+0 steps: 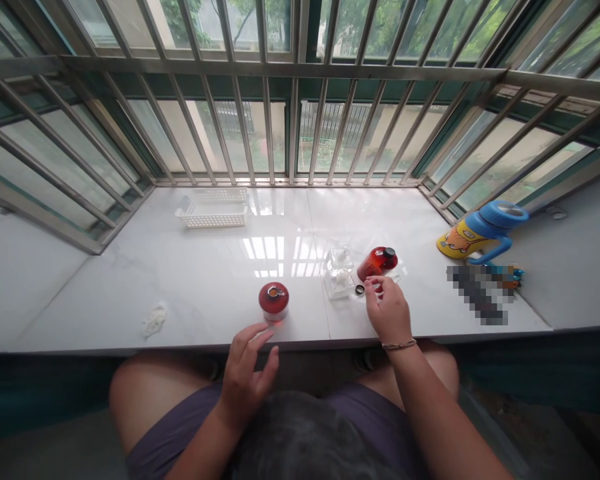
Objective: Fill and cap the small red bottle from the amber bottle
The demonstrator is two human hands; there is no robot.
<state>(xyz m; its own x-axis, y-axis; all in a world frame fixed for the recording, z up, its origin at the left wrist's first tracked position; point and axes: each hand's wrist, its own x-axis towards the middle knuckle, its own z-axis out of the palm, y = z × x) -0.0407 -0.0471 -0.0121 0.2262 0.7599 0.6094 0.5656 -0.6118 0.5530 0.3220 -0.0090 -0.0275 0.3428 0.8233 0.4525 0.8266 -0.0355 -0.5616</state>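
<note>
An uncapped red bottle (273, 300) with a round opening on top stands near the front edge of the white counter. My left hand (250, 363) is just in front of it, fingers spread and holding nothing. To the right, my right hand (387, 310) has its thumb and fingertips pinched together; whatever they hold, if anything, is too small to make out. Right behind that hand is a second red bottle (373, 265) with a black cap (389, 253). A small black ring-shaped piece (359, 290) lies left of the fingertips. Beside it are clear glass-like containers (339, 280).
A white perforated basket (213, 215) sits at the back left of the counter (205, 267). Crumpled white tissue (155, 321) lies at the front left. At the right stands a blue and yellow bottle (473, 233), with blurred-out items before it. Metal bars (290, 133) line the window.
</note>
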